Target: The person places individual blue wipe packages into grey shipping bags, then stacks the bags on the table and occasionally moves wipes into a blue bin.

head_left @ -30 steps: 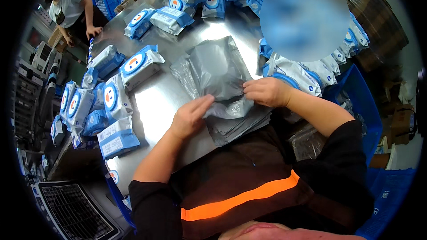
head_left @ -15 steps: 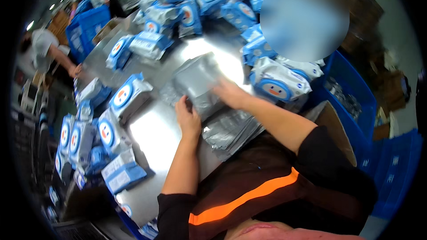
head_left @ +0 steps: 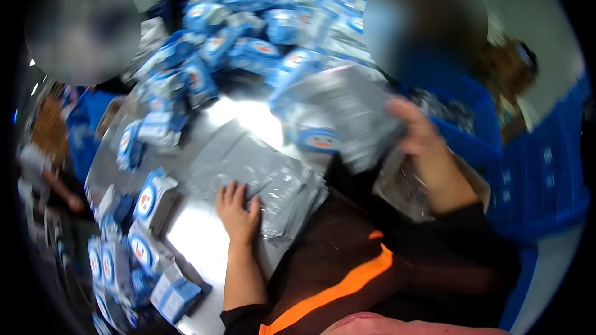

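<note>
Grey plastic bag (head_left: 347, 115) is lifted above the table, pinched at its right edge by the right hand (head_left: 417, 130); a blue-white pack (head_left: 316, 141) seems inside or behind it, can't tell. Bag looks thin, limp, slippery, likely light; best gripped at an edge. Left hand (head_left: 239, 211) lies flat, fingers spread, pressing the stack of grey bags (head_left: 261, 174) on the metal table (head_left: 192, 236). Right forearm is raised, left arm extended forward.

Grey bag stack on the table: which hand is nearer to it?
Left. The left hand rests flat on the stack; the right hand is raised above, holding one bag.
</note>
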`<state>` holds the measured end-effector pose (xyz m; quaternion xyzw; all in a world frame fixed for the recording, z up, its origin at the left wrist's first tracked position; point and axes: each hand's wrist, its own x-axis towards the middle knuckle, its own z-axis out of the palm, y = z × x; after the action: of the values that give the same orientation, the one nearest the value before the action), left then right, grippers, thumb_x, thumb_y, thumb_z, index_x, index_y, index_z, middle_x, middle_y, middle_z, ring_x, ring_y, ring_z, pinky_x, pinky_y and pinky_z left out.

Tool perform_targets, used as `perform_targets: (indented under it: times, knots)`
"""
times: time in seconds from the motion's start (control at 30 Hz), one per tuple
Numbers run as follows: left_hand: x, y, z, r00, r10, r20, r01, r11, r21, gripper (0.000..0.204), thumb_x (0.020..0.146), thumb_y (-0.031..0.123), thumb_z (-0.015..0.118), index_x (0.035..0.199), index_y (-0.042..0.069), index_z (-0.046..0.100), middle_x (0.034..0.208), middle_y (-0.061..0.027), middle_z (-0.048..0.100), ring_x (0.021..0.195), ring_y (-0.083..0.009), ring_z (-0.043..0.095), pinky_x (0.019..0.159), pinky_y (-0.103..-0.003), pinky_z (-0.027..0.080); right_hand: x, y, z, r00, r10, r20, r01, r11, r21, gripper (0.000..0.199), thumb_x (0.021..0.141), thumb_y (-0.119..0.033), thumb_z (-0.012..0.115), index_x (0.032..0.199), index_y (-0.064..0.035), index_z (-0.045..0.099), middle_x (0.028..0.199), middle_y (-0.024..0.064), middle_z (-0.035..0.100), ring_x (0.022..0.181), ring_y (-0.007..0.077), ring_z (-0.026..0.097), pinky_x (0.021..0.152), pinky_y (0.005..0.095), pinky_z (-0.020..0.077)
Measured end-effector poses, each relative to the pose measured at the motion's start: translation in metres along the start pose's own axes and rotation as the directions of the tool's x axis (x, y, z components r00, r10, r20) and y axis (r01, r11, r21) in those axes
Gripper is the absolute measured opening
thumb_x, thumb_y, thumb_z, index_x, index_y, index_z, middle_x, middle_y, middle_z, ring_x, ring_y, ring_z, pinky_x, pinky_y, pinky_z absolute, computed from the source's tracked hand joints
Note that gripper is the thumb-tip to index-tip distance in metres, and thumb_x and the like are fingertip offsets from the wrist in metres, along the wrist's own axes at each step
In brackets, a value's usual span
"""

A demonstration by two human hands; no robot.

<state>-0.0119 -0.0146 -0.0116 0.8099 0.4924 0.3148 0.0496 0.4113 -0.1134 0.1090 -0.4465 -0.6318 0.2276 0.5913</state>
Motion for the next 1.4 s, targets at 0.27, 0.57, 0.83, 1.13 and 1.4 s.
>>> perform_targets:
  times: [0.27,0.57,0.83,1.13,1.4]
  knots:
    - [0.053,0.034,-0.017,1.000,-0.026,-0.003,0.026,0.998,-0.057,0.049,0.075,0.033,0.078,0.117,0.009,0.070,0.119,-0.0128,0.065,0.110,-0.0336,0.059,0.098,-0.046,0.045,0.036,0.034,-0.185,0.753,-0.288,-0.592,-0.480,0.375,-0.793,0.066,0.095,-0.042,0.066,0.146,-0.0059,0.046,0.148,0.0192,0.044,0.134,0.0342,0.046,0.112,0.0446,0.0376]
    - [0.061,0.005,0.016,0.997,0.007,0.078,0.016,0.958,-0.287,0.033,0.080,0.021,0.076,0.109,0.008,0.071,0.110,-0.0132,0.066,0.099,-0.0341,0.062,0.087,-0.043,0.052,0.336,0.092,0.190,0.960,-0.269,0.075,0.207,0.506,-0.837,0.095,0.077,-0.050,0.080,0.147,0.0010,0.040,0.149,0.0298,0.039,0.139,0.0438,0.037,0.115,0.0498,0.0313]
    - [0.067,-0.011,0.018,0.995,-0.103,0.015,0.098,0.884,-0.457,0.022,0.083,0.015,0.072,0.103,0.008,0.070,0.100,-0.0069,0.069,0.085,-0.0291,0.065,0.075,-0.039,0.054,0.494,0.164,0.264,0.914,0.177,-0.364,-0.398,0.221,-0.891,0.129,0.064,-0.064,0.081,0.157,-0.0013,0.018,0.155,0.0280,0.031,0.145,0.0442,0.029,0.116,0.0536,0.0282]
    - [0.071,-0.018,0.021,0.941,-0.336,0.019,0.270,0.720,-0.639,0.029,0.087,0.012,0.068,0.115,0.007,0.067,0.108,-0.0105,0.067,0.088,-0.0237,0.065,0.079,-0.034,0.054,0.387,0.065,0.210,1.000,0.012,-0.002,-0.011,0.793,-0.609,0.110,0.058,-0.039,0.089,0.152,-0.0084,0.038,0.139,0.0242,0.048,0.126,0.0379,0.052,0.106,0.0431,0.0427]
    - [0.070,-0.021,-0.043,0.753,-0.354,-0.555,-0.099,0.773,-0.627,0.038,0.093,0.010,0.059,0.130,0.001,0.058,0.127,-0.0140,0.058,0.111,-0.0246,0.058,0.099,-0.036,0.044,0.082,-0.026,0.208,0.906,-0.125,0.404,0.322,0.823,-0.468,0.094,0.059,-0.020,0.089,0.139,0.0029,0.046,0.122,0.0196,0.052,0.113,0.0348,0.052,0.097,0.0422,0.0428]
